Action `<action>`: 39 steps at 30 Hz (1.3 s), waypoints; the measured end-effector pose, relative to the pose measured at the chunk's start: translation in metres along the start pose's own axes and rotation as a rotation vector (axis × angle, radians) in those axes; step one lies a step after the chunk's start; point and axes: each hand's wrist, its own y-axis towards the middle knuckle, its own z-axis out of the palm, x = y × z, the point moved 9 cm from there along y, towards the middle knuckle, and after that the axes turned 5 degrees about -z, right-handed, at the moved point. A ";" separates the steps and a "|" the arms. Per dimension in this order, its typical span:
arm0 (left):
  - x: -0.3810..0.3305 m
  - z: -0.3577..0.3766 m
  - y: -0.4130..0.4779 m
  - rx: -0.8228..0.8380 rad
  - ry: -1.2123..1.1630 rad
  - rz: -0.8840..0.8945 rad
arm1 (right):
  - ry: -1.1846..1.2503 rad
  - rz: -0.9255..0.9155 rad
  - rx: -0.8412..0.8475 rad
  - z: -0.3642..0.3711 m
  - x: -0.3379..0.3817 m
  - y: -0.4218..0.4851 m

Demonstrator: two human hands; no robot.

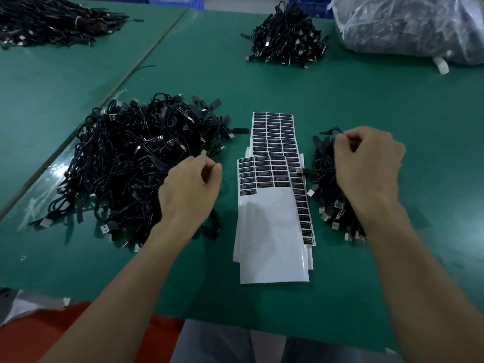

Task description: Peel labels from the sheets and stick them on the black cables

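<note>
Green matting (340,95) is spread over a worktable, seen from above. At the centre, a stack of label sheets (272,231) is laid lengthwise. The top sheet is mostly bare white, with black labels (262,171) left only at its far end. A fuller sheet is partly covered beneath it. The print on the labels is too small to be read.

A large heap of black cables (125,163) is piled just left of the sheets. The left hand (191,189) is held over its near edge, with fingers curled and thumb brought against the forefinger. Whether anything is pinched there cannot be told.

A smaller heap (327,200) lies just right of the sheets and is largely hidden by the right hand (366,166). Its fingers are curled down around a black cable (330,131) at the heap's far end.

Farther away, another cable pile (285,38) is seen. A second pile (52,19) and a clear plastic bag (408,24) are cut off by the frame.
</note>
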 end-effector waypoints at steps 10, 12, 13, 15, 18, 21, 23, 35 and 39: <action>0.008 0.019 -0.016 0.055 0.293 0.282 | -0.208 -0.153 0.063 0.027 0.025 -0.030; 0.009 0.023 -0.012 0.068 0.313 0.263 | -0.151 -0.241 0.162 0.046 0.039 -0.040; 0.008 0.024 -0.011 0.076 0.312 0.263 | -0.129 -0.273 0.223 0.057 0.044 -0.046; 0.008 0.024 -0.009 0.080 0.298 0.262 | -0.097 -0.302 0.335 0.074 0.045 -0.058; 0.003 0.016 -0.011 0.007 0.276 0.299 | -0.069 -0.299 0.433 0.090 0.037 -0.072; -0.015 -0.002 -0.019 -0.141 0.122 0.412 | -0.025 -0.278 0.529 0.102 0.027 -0.082; -0.029 -0.014 -0.025 -0.237 -0.012 0.478 | -0.003 -0.289 0.575 0.109 0.024 -0.087; -0.063 0.004 -0.049 -0.017 -0.279 0.666 | 0.719 0.029 0.523 0.120 0.043 -0.085; -0.050 0.016 -0.053 0.078 -0.217 0.679 | 0.537 -0.050 0.565 0.116 0.042 -0.079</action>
